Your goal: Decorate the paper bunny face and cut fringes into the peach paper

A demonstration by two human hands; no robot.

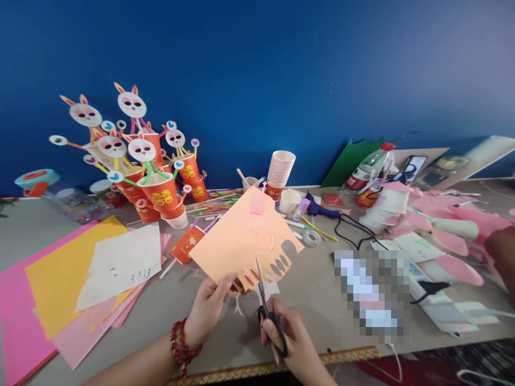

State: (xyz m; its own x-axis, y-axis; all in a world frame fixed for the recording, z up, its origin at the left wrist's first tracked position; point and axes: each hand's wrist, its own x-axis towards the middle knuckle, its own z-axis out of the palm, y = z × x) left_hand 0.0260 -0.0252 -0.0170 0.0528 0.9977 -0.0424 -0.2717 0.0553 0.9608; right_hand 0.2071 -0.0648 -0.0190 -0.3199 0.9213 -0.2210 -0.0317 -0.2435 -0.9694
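My left hand (pixel 209 311) pinches the near edge of a peach-orange paper sheet (pixel 237 241) and holds it up over the grey table (pixel 317 279). Ear shapes are drawn along the sheet's near edge, and part of that edge is cut away. My right hand (pixel 289 335) grips black-handled scissors (pixel 267 308), whose blades point up into the sheet's lower edge among the drawn shapes. A red bead bracelet sits on my left wrist.
Stacked pink, yellow and white paper sheets (pixel 80 279) lie at the left. Red paper-cup rabbits (pixel 153 177) stand at the back left, with a stack of cups (pixel 279 169), a blue glue gun (pixel 322 209), tape (pixel 311 237), a bottle (pixel 370 169) and pink cut-outs (pixel 450 230) at the right.
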